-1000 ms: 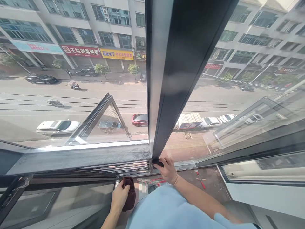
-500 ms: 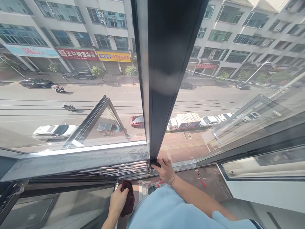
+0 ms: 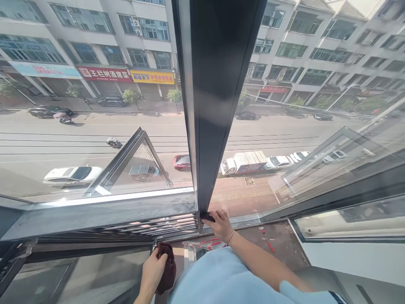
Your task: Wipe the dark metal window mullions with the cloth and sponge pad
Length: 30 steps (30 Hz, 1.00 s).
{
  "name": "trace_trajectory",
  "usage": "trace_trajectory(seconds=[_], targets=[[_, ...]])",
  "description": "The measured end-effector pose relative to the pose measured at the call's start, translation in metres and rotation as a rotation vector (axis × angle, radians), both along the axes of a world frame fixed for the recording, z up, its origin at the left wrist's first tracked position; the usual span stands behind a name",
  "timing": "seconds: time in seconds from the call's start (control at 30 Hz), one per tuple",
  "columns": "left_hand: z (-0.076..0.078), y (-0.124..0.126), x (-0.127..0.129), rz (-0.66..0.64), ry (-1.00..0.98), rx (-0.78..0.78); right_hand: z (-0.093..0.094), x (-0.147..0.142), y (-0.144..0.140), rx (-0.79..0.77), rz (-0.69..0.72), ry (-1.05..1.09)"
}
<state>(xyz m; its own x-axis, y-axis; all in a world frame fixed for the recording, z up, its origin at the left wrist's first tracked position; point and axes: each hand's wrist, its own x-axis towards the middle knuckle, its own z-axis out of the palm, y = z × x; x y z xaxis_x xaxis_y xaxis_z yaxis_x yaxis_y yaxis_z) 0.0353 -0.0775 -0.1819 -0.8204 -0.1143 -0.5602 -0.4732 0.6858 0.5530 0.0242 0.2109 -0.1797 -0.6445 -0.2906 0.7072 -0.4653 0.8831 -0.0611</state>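
Right hand [image 3: 222, 226] rests at the foot of the dark window post [image 3: 218, 105], fingers curled and pressing a small black piece [image 3: 207, 218] against the bottom corner where the post meets the sill [image 3: 104, 213]. Whether this piece is a pad, a cap or a tool cannot be told. Left hand [image 3: 152, 272] is lower and nearer the body, closed in a fist on a dark red cloth [image 3: 167, 266], which hangs bunched below the sill, apart from the frame. Compared with a second ago, the right hand sits at the same corner with the black piece barely shifted; the left hand and cloth have dropped slightly lower and left. The view has swung a little to the right, so the post appears further left. Judgement: work is concentrated on the corner joint, and the cloth is idle for now. Below, a red-handled tool [image 3: 266, 237] lies on the dusty floor [image 3: 284, 249].
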Motion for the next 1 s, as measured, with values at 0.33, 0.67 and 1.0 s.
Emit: trace_trajectory(seconds=[0.33, 0.67, 1.0], targets=[[-0.002, -0.001, -0.005, -0.018, -0.009, -0.022, 0.014, -0.013, 0.02, -0.019, 0.121, 0.018], [-0.001, 0.007, -0.009, -0.021, 0.003, -0.016, 0.017, -0.017, 0.027, 0.014, 0.152, -0.037], [-0.004, 0.005, -0.011, -0.007, -0.007, 0.001, -0.005, -0.022, 0.018, 0.063, 0.162, -0.059]])
